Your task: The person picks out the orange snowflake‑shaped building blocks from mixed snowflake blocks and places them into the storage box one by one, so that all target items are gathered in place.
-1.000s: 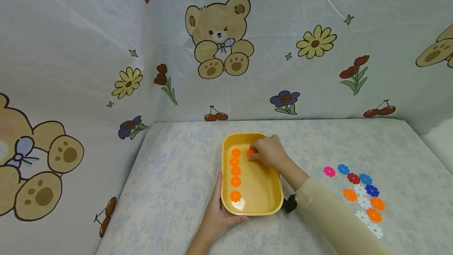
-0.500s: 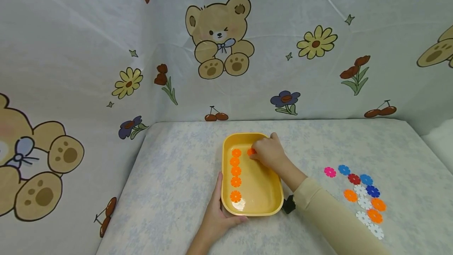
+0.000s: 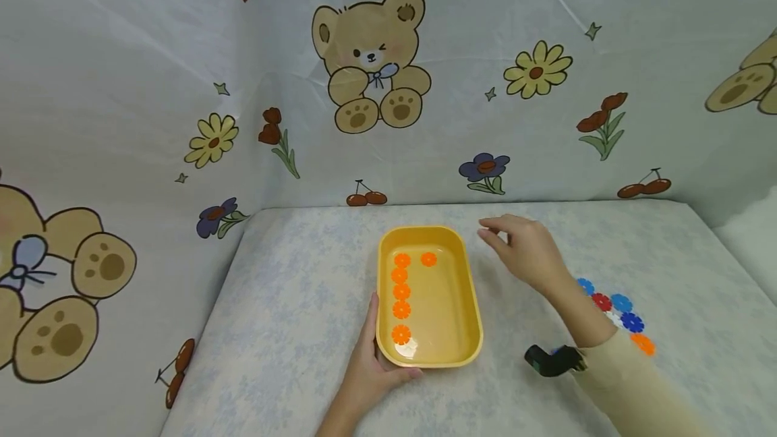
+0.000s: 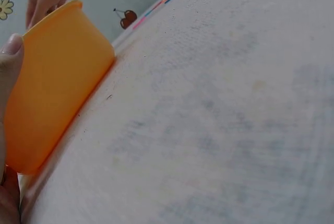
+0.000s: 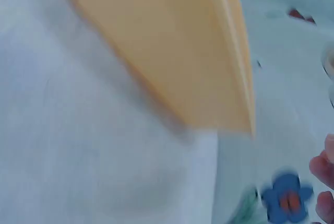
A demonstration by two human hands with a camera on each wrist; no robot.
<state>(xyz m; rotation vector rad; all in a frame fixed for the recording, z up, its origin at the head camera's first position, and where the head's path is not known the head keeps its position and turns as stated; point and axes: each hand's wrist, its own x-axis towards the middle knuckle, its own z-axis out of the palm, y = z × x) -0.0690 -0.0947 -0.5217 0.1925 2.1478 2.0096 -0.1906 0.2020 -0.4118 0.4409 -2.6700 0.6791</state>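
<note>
A yellow plastic tray (image 3: 446,315) stands on the table, its outer wall (image 4: 62,72) filling the left of the left wrist view. My left hand (image 3: 367,369) grips its near left corner, thumb along the near side and fingers along the left side. Several orange flower-shaped discs (image 3: 401,291) lie in a column along the tray's left side. One more orange disc (image 3: 428,259) lies alone at the far end, right of that column. My right hand (image 3: 528,251) is in the air right of the tray, thumb and forefinger apart, holding nothing visible. The right wrist view is blurred.
Loose flower discs lie on the right of the table, partly hidden behind my right forearm: blue (image 3: 622,303), red (image 3: 601,301), dark blue (image 3: 632,322) and orange (image 3: 643,343) show. A black wrist device (image 3: 554,360) sits at my right cuff. A bear-printed cloth (image 3: 376,154) hangs behind.
My right hand has let go of the orange disc at the tray's far end and moved out to the right. The left hand still holds the tray's corner. The head view has shifted slightly.
</note>
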